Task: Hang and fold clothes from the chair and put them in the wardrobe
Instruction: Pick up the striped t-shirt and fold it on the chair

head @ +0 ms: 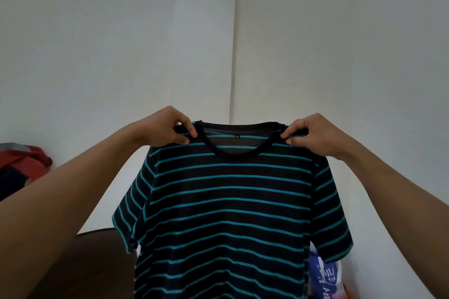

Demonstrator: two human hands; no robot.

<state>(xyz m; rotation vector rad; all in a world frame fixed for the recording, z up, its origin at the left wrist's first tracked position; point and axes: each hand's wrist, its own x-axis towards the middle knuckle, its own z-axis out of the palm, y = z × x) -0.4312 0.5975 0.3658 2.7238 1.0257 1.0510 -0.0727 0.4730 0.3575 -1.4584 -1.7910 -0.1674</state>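
Note:
A black T-shirt with teal stripes (pixel 228 201) hangs full length in front of me, collar up and both short sleeves dangling. My left hand (pixel 165 130) pinches its left shoulder beside the collar. My right hand (pixel 313 136) pinches the right shoulder the same way. The shirt's hem runs out of the bottom of the view. The wardrobe is not in view.
A white wall with a vertical corner seam (pixel 234 56) fills the background. A red and dark pile of clothes (pixel 21 167) lies at the left edge. A dark brown chair back (pixel 97 262) shows low left. A blue and white plastic bag (pixel 325 277) sits low right.

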